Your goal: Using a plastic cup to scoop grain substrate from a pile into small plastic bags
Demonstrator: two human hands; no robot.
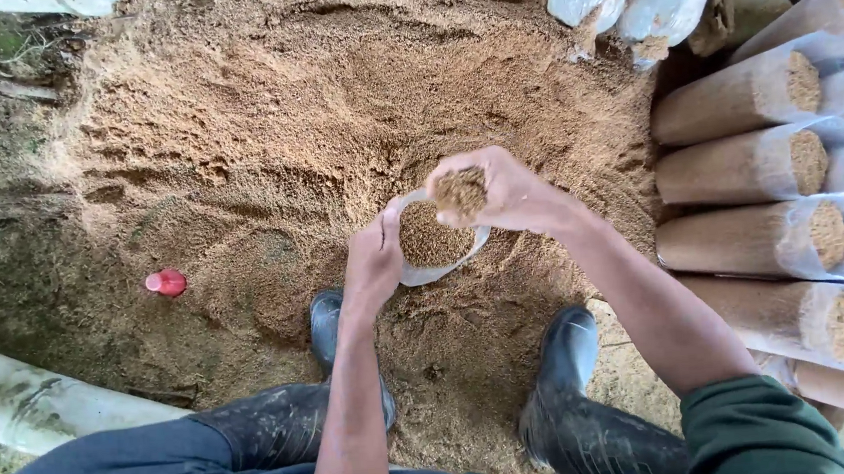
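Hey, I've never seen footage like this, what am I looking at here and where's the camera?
There is one picture, taken by a camera worn on a person's head and looking down, so the bare arms, dark trousers and rubber boots are that person's own. No machine is involved. A big heap of sawdust covers the ground. The left hand holds the rim of a clear plastic bag that is partly filled with sawdust. The right hand sits just above the bag's mouth, its grip closed on a fistful of sawdust. At the right lie stacked filled bags. A small red object lies on the heap's left edge.
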